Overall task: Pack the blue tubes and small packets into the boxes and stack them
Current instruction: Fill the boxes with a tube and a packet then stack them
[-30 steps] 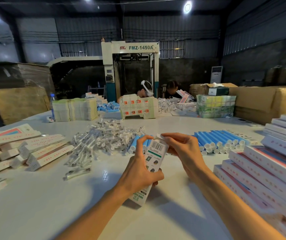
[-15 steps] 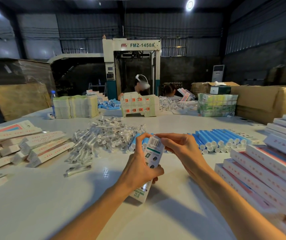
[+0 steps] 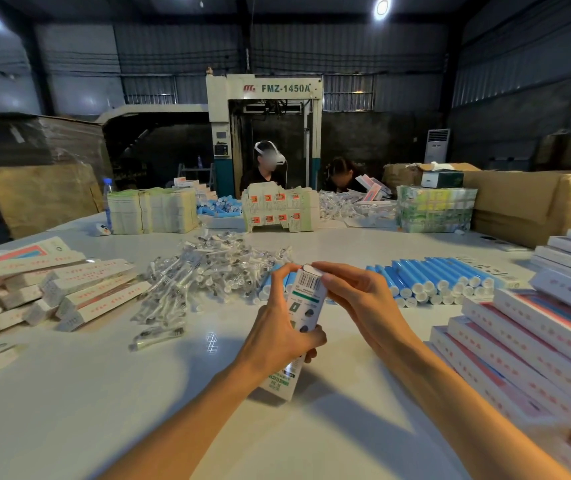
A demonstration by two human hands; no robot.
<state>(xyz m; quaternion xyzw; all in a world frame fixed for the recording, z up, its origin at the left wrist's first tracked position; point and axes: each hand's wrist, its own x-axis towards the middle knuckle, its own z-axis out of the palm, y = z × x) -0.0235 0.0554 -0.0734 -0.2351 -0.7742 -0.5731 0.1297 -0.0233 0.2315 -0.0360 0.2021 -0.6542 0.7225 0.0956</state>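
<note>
My left hand [image 3: 279, 336] grips a long white box [image 3: 306, 297] by its middle, standing it nearly upright on the white table [image 3: 104, 393]. My right hand [image 3: 356, 299] pinches the box's top flap, by the barcode. Behind the hands lies a heap of small clear packets [image 3: 208, 271]. A row of blue tubes [image 3: 429, 277] with white caps lies to the right of it. Empty white boxes [image 3: 69, 289] lie scattered at the left. A neat stack of packed boxes [image 3: 536, 337] rises at the right.
Bundles of flat box blanks [image 3: 152, 211] and folded cartons [image 3: 280, 209] stand at the table's far side, where two people sit. Brown cardboard cases [image 3: 526, 199] line the far right. A lone packet [image 3: 156, 336] lies left of my hands.
The box has been tipped more upright in my left hand. My right hand's fingers have moved onto its top flap. My view has lifted slightly.
</note>
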